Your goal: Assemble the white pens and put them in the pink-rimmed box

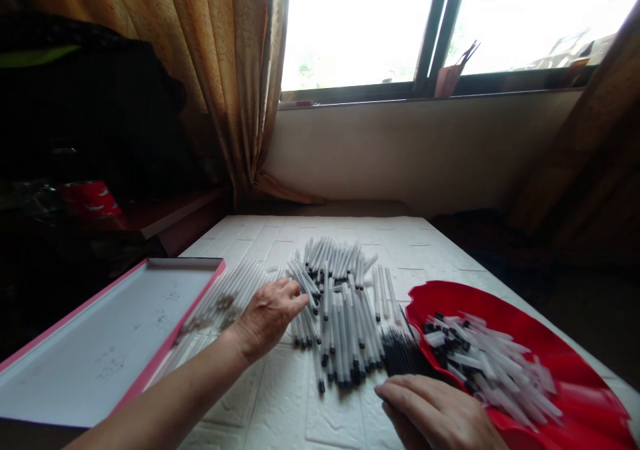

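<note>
My left hand (pixel 270 313) reaches over the left edge of a pile of clear pen barrels (pixel 345 330) with black ends. Its fingers are bent together, and what is in them is hidden. My right hand (pixel 440 413) is low at the front, beside a bundle of thin black pen refills (pixel 400 350). Its fingers are pressed together and curve downward; the fingertips' undersides do not show. More clear barrels (pixel 240 287) lie in a row to the left, partly behind my left forearm. A red wavy-edged tray (pixel 580 377) on the right holds loose clear and black pen caps (pixel 495 363).
A shallow pink-edged box (pixel 125 330) with a white inside lies along the left of the white brick-patterned table (pixel 320 417). A dark red side table (pixel 170 213) stands beyond it. Behind are a curtain (pixel 240 70), a wall and a bright window (pixel 360 30).
</note>
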A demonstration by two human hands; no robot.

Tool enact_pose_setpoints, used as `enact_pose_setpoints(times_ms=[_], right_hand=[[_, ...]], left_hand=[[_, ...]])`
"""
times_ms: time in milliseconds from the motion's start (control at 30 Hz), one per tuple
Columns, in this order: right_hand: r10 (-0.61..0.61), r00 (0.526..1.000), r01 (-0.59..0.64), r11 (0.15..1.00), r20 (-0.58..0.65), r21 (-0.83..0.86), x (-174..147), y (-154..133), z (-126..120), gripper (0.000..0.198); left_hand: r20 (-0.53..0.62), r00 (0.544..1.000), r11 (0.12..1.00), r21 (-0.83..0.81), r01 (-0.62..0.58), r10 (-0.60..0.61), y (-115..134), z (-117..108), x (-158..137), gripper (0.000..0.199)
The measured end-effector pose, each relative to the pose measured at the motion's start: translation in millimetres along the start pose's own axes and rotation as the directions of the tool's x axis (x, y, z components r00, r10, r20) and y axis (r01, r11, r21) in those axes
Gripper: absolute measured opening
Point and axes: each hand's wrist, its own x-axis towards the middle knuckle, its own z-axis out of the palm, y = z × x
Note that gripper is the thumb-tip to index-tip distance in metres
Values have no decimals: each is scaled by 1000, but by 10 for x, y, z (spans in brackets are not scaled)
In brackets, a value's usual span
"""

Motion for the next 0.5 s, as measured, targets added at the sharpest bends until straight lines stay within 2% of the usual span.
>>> enact_pose_setpoints(times_ms=[67,133,333,433,500], right_hand=[[6,999,-6,1000,42,6,33,-10,-65,25],[8,1000,-8,1000,21,13,62,-23,-101,26],[33,999,-33,999,14,40,78,-41,-102,27],[45,999,-46,997,23,61,72,-42,-126,26],[49,999,-50,996,23,68,76,-43,-142,25]], left_hand=[[3,998,998,-1,-62,62,-27,81,123,34],[-4,994,994,0,-110,110,-37,138,196,34],[-95,968,972,24,-233,234,-66,187,248,34],[-196,929,949,38,-314,315,-85,132,219,34],[-285,885,927,41,-374,370,-57,46,166,26]])
